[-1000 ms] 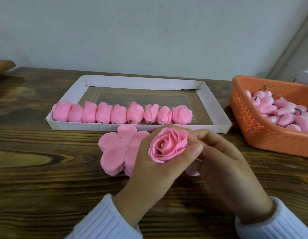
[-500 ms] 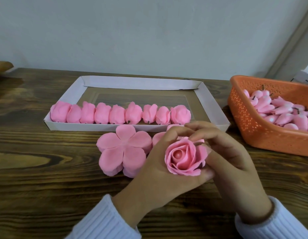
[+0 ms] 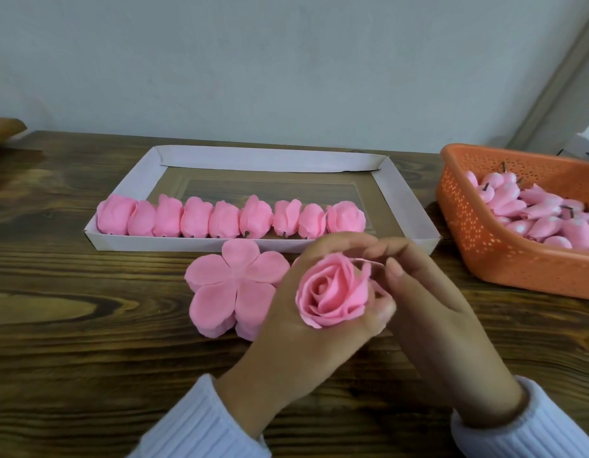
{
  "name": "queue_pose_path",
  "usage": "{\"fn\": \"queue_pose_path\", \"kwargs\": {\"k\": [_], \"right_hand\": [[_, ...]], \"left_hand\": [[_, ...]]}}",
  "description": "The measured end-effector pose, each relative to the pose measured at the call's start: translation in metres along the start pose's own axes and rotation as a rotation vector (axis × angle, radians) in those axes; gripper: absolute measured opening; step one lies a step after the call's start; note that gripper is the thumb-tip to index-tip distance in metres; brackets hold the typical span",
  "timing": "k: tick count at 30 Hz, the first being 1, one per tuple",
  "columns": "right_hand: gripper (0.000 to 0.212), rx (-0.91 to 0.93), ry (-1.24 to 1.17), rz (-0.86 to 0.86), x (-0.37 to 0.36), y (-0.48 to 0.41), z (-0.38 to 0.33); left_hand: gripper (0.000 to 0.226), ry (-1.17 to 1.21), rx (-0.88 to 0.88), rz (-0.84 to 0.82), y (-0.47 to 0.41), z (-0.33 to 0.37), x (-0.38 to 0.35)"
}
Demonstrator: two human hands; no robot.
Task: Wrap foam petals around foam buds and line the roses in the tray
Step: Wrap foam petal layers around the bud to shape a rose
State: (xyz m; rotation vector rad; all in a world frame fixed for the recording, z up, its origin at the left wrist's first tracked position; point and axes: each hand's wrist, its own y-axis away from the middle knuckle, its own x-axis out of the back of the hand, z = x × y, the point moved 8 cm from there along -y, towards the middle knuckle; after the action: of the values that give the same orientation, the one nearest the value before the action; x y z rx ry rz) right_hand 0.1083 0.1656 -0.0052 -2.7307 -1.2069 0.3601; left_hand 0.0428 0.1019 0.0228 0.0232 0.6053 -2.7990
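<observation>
A dark, heavily grained wooden table [image 3: 88, 325] stands against a plain pale wall [image 3: 286, 61]. Toward its far edge lies a shallow white card tray [image 3: 415, 206], with a row of pink roses [image 3: 227, 219] along its near side. Just before the tray sits a stack of flat foam petals [image 3: 233, 285]. An orange basket [image 3: 504, 259] of buds [image 3: 550, 219] stands at the right edge. Above the near middle, the left hand [image 3: 306, 345] grips a rose [image 3: 332, 292]; the right hand [image 3: 445, 325] curls its fingers round the outer petal.

One head-worn view faces forward and down, close above the left hand [image 3: 303, 345] and right hand [image 3: 435, 325], taking in surface [image 3: 88, 325] and wall [image 3: 286, 61].
</observation>
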Motion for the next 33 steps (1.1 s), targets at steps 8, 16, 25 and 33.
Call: {"fn": "queue_pose_path", "kwargs": {"k": [8, 16, 25, 33], "right_hand": [[0.028, -0.468, -0.267, -0.28, -0.022, 0.015, 0.026], [0.022, -0.545, -0.401, -0.228, -0.02, 0.016, 0.032], [0.026, -0.591, -0.657, -0.421, -0.037, 0.022, 0.029], [0.052, -0.402, -0.661, -0.374, -0.035, 0.016, 0.022]], "left_hand": [[0.014, -0.068, -0.131, 0.071, 0.0, 0.009, 0.014], [0.022, 0.04, -0.057, 0.121, 0.001, 0.0, 0.016], [0.019, 0.02, -0.048, -0.05, -0.001, 0.001, 0.005], [0.016, -0.028, -0.082, 0.054, -0.003, -0.002, 0.009]]}}
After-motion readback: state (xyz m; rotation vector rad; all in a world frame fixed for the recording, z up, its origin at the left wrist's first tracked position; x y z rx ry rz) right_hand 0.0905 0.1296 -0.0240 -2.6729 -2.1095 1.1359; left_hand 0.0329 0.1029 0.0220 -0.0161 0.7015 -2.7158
